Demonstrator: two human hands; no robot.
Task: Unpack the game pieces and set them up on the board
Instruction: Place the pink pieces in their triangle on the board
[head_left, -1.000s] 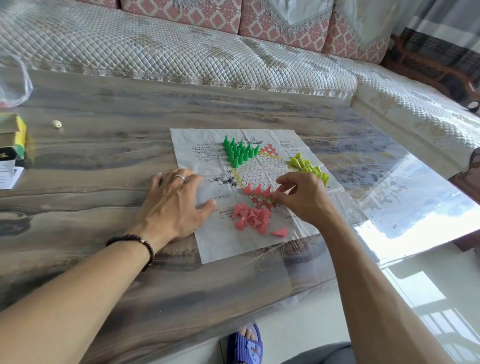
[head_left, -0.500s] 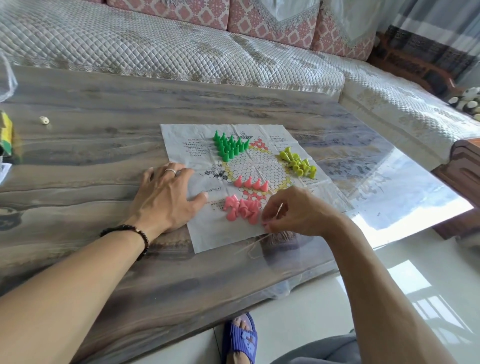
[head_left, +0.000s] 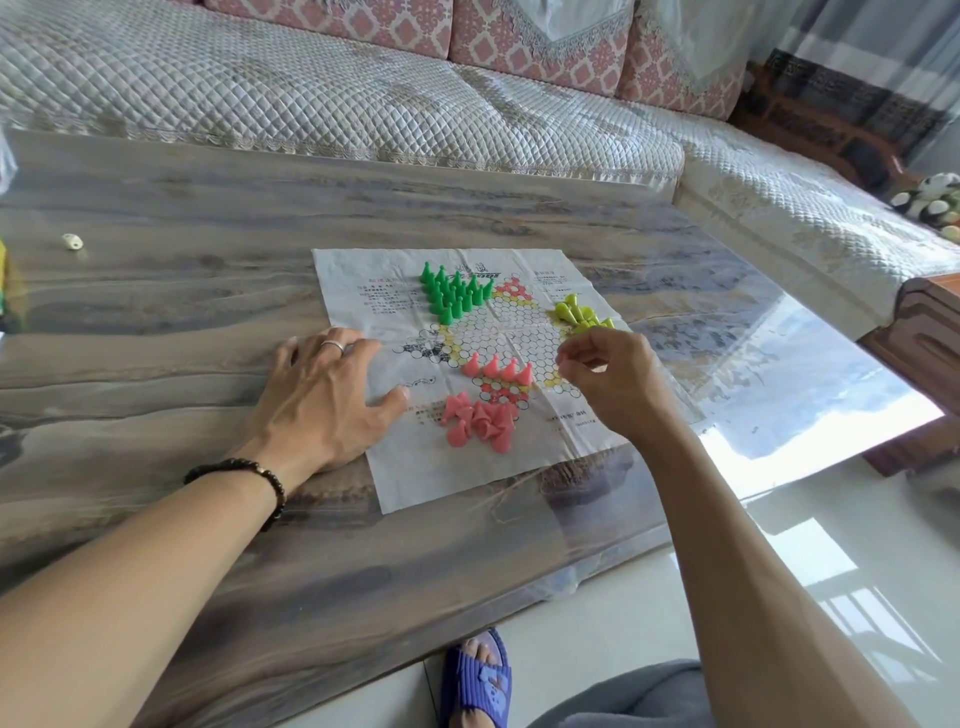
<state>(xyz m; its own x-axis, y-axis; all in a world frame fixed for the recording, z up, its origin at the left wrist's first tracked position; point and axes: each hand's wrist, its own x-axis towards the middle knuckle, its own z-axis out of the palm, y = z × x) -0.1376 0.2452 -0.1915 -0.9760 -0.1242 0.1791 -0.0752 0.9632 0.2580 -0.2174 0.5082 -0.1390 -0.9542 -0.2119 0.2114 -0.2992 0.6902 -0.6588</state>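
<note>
Our left hand (head_left: 324, 397) lies flat and spread, holding nothing, palm on the table (head_left: 171, 322) with fingertips on the left edge of the paper board (head_left: 415, 467); we judge it pins the thin sheet so it doesn't slide while pieces go down. Our right hand (head_left: 610, 382) hovers over the board's right side, fingers curled into a narrow pinch; we cannot tell whether a piece sits in it. Green pieces (head_left: 454, 293) stand upright, packed in the far-left star point, looks finished. Yellow pieces (head_left: 579, 314) sit clustered at the far-right point, partly behind the right hand, some apparently lying over. Four pink pieces (head_left: 498, 368) stand in a row across the near point; the loose pink pile (head_left: 480, 422) lies tipped just below it on the paper margin, so the pink corner is only started. Open room: the hex centre is bare, and so is the near paper margin. The board's near edge is close to the table edge, and the loose pinks could roll off.
</note>
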